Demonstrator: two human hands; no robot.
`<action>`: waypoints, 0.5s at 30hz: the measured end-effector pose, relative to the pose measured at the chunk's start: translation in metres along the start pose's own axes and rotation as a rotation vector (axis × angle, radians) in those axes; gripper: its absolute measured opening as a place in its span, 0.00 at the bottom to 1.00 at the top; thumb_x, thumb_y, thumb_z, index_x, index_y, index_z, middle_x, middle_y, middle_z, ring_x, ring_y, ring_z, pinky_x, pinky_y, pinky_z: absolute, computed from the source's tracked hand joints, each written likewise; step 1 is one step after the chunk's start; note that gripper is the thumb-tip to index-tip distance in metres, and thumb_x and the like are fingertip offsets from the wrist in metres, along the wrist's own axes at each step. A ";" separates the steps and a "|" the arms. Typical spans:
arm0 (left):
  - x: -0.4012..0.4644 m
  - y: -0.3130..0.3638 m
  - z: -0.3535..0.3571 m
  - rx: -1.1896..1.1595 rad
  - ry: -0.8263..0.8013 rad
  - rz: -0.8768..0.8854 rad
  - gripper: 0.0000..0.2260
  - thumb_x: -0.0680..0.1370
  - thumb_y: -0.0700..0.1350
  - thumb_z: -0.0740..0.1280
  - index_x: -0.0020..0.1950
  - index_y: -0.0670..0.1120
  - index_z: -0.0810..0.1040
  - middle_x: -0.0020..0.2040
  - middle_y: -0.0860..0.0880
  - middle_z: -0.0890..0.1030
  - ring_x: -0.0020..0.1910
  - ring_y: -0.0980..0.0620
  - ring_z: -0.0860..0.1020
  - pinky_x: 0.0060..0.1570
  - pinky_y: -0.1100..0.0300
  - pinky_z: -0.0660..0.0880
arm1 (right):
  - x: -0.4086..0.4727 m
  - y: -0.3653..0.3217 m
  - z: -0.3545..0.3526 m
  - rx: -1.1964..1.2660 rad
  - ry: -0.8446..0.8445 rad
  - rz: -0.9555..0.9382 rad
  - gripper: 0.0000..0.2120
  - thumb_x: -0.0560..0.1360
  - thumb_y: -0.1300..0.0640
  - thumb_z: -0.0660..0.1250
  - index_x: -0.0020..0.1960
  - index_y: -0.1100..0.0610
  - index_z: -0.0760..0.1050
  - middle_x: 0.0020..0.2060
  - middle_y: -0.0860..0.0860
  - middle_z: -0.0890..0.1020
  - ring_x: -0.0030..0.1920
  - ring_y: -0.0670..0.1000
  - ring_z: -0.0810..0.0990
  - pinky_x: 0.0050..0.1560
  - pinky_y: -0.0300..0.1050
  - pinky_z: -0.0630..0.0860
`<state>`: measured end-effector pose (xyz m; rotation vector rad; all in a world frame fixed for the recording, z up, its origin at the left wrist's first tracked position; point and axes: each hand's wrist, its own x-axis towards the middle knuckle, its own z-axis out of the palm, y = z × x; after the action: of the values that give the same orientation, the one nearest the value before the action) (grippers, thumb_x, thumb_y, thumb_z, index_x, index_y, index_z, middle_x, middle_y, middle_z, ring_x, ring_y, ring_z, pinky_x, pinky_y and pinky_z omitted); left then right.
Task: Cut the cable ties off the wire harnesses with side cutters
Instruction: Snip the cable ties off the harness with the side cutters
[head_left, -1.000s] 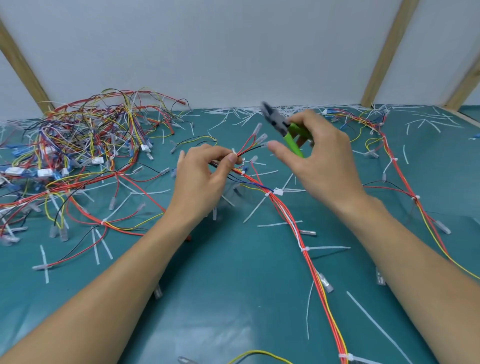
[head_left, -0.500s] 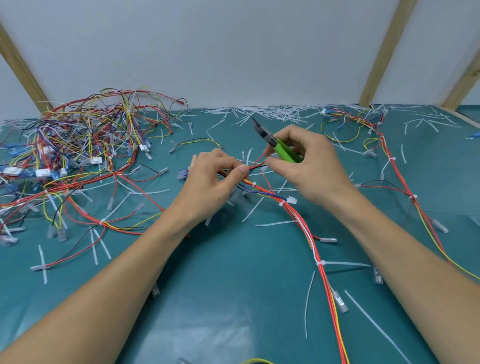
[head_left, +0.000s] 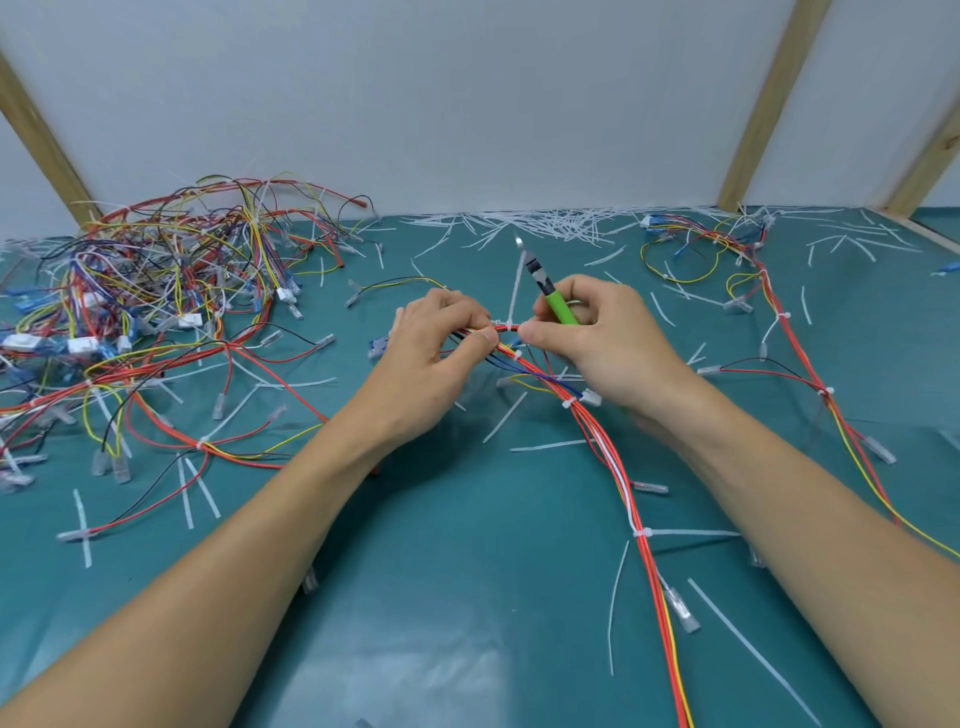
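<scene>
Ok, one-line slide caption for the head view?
Both hands pinch a red wire harness; green side cutters idle.

left hand (head_left: 431, 358): bare, no glove, no ring, nails cut short | right hand (head_left: 602, 343): bare, no glove, no ring | left forearm (head_left: 249, 551): bare up to the frame edge, no sleeve or watch seen | right forearm (head_left: 810, 525): bare, no sleeve or watch seen

We reach both forearms forward, our hands nearly meeting; our left hand (head_left: 434, 353) curls, thumb pinched against fingertips, while our right hand (head_left: 605, 343) stays fisted, thumb tip pressing leftward.
</scene>
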<state>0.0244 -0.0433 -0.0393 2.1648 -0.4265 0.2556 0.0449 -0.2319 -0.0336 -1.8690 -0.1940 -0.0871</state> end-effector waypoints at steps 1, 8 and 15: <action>0.000 0.001 0.001 0.002 -0.008 -0.009 0.09 0.83 0.42 0.63 0.44 0.50 0.76 0.55 0.49 0.74 0.62 0.46 0.68 0.68 0.47 0.63 | -0.001 0.000 0.002 0.041 -0.019 0.041 0.09 0.74 0.62 0.77 0.44 0.55 0.77 0.28 0.42 0.79 0.29 0.41 0.75 0.36 0.33 0.71; 0.002 0.001 -0.002 -0.013 0.013 -0.078 0.15 0.84 0.38 0.57 0.37 0.47 0.67 0.43 0.51 0.67 0.51 0.49 0.64 0.55 0.57 0.61 | -0.001 0.001 -0.004 -0.241 0.069 -0.082 0.12 0.71 0.43 0.78 0.47 0.50 0.83 0.40 0.44 0.84 0.41 0.46 0.82 0.48 0.45 0.77; 0.005 -0.005 -0.003 0.001 0.022 -0.113 0.11 0.76 0.48 0.55 0.33 0.50 0.64 0.44 0.48 0.67 0.50 0.49 0.64 0.56 0.54 0.60 | 0.005 0.005 -0.027 -0.613 0.035 -0.234 0.23 0.69 0.34 0.74 0.59 0.44 0.83 0.49 0.45 0.82 0.52 0.50 0.80 0.58 0.58 0.77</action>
<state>0.0309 -0.0385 -0.0397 2.1763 -0.2910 0.2162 0.0512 -0.2584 -0.0291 -2.4439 -0.3953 -0.3747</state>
